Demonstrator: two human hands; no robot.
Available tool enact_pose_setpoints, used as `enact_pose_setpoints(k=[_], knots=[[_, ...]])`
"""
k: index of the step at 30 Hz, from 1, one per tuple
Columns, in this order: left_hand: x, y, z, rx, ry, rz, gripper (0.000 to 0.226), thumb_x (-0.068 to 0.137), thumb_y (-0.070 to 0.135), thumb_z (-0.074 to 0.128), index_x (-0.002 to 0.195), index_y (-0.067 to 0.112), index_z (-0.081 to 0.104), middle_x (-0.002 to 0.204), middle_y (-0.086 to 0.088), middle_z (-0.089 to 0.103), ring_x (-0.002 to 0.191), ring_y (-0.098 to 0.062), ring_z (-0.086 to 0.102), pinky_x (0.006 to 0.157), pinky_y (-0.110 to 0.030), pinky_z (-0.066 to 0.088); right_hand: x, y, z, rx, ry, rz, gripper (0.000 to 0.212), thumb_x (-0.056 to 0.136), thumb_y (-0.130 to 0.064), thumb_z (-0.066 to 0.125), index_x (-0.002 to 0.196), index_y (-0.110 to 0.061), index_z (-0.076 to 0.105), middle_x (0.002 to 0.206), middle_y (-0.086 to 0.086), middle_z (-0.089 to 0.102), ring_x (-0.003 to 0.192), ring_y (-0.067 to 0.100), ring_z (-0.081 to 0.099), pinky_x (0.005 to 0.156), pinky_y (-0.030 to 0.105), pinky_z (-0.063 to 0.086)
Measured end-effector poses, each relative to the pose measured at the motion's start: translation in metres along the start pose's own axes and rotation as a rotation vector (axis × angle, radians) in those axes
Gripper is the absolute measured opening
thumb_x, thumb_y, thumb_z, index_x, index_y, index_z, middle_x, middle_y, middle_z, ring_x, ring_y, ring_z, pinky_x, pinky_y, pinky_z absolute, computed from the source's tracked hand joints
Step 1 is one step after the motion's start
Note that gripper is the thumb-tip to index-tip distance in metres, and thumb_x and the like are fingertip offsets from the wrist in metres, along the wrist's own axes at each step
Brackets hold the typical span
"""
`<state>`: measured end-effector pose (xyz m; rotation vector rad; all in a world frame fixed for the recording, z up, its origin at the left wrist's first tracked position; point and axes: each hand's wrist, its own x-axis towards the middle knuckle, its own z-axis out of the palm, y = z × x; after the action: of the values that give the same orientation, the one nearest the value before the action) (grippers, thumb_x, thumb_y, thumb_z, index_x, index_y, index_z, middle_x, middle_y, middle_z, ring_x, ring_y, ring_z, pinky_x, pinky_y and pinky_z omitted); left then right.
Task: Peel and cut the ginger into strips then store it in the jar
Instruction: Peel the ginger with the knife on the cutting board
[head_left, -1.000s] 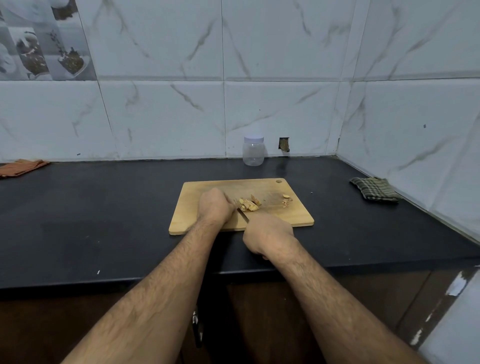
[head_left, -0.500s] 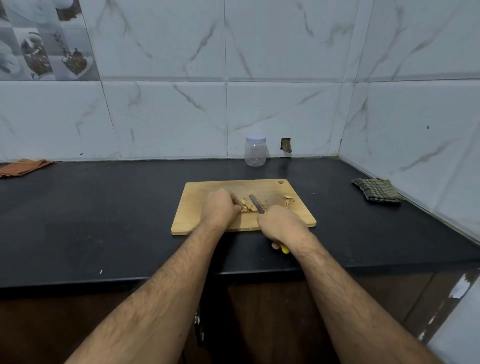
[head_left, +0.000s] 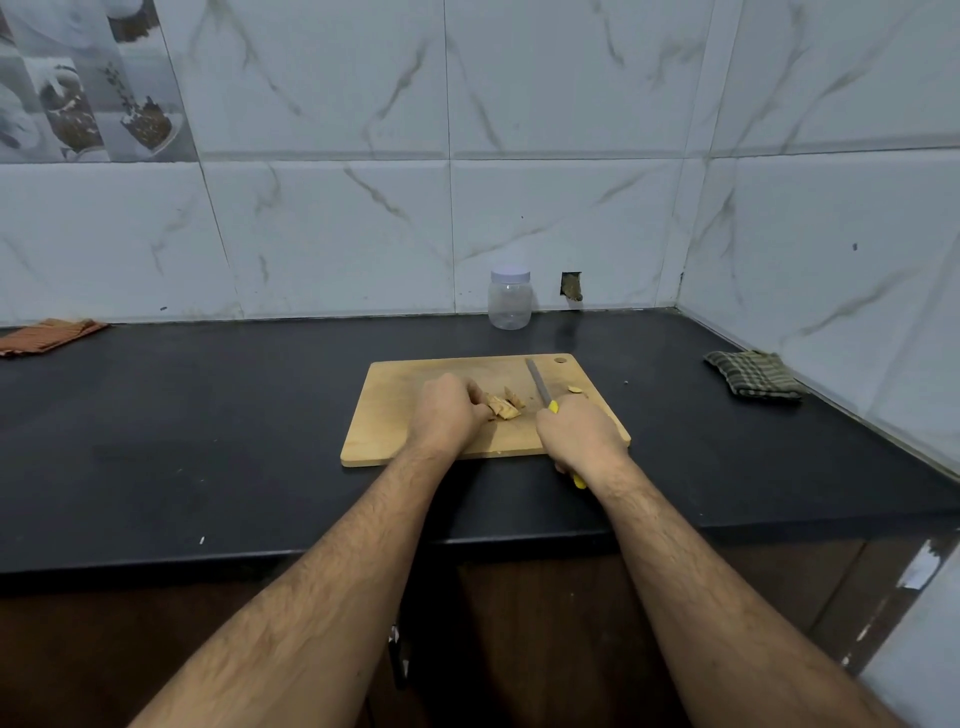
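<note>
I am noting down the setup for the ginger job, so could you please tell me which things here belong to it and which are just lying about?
In use:
ginger, held by the left hand
knife, gripped by the right hand
cutting board
jar, lid on, by the wall

Lying about:
orange cloth, far left
checked cloth, right corner

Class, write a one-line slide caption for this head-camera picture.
Left hand steadies ginger on the cutting board; right hand holds a knife.
</note>
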<state>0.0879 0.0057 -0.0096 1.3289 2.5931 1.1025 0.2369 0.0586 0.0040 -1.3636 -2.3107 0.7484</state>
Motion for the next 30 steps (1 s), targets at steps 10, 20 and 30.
enact_pose_setpoints(k=[10,20,30], knots=[[0.009,0.055,0.039,0.066,-0.074,0.136,0.014,0.087,0.017,0.067,0.085,0.026,0.077,0.095,0.013,0.071,0.091,-0.007,0.06,0.074,-0.025,0.046,0.024,0.045,-0.032,-0.038,0.145,0.121,0.012,0.088,-0.014,0.048,0.098,-0.013,0.055,0.098,0.008,0.062,0.089,0.03,0.059,0.069,0.034,0.047],[0.027,0.076,0.069,0.222,-0.08,0.188,0.019,0.092,0.015,0.061,0.1,0.022,0.077,0.105,0.0,0.072,0.102,-0.023,0.064,0.083,-0.031,0.052,0.036,0.068,-0.035,-0.076,0.17,0.124,0.009,0.089,-0.012,0.053,0.097,-0.016,0.055,0.087,0.002,0.055,0.082,0.026,0.055,0.062,0.032,0.041],[0.027,0.058,0.035,0.034,0.057,0.12,0.025,0.096,0.016,0.057,0.114,0.027,0.072,0.107,0.004,0.073,0.092,-0.014,0.068,0.088,-0.033,0.055,0.027,0.056,-0.034,-0.057,0.173,0.074,0.008,0.089,-0.012,0.05,0.093,-0.015,0.056,0.092,0.003,0.059,0.084,0.027,0.055,0.063,0.032,0.04]])
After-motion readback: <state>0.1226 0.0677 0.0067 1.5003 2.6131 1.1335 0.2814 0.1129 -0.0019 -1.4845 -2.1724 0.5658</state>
